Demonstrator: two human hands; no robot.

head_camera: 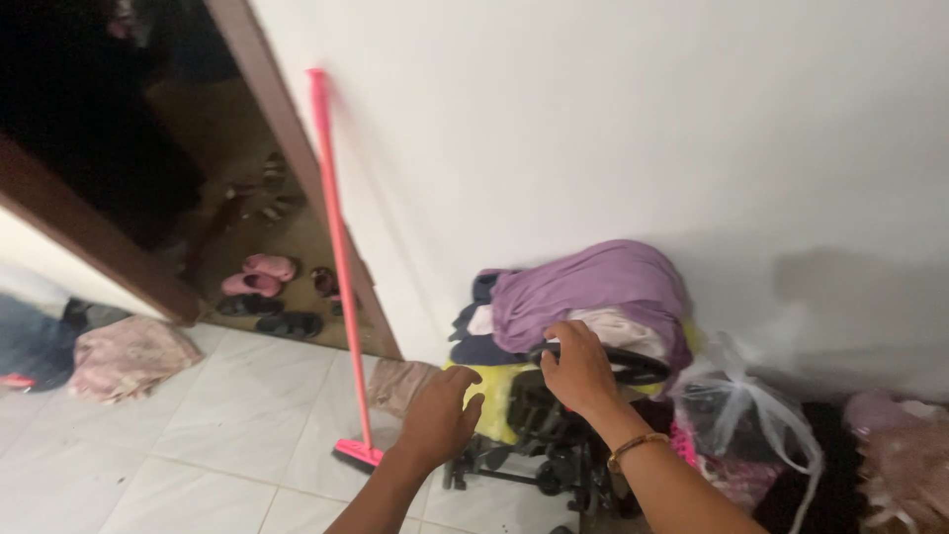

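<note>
A small folded stroller with a black frame (539,450) and yellow seat stands against the white wall, piled with clothes, a purple cloth (593,287) on top. My right hand (576,368), with a bracelet on the wrist, grips the stroller's black handle bar (643,366). My left hand (442,415) hovers open just left of the stroller, near its yellow seat, holding nothing.
A pink broom (339,267) leans on the wall left of the stroller. An open doorway (148,148) shows several shoes and sandals outside. A clear plastic bag (741,405) and more clothes lie to the right. A pink cloth heap (124,356) sits on the tiled floor at left.
</note>
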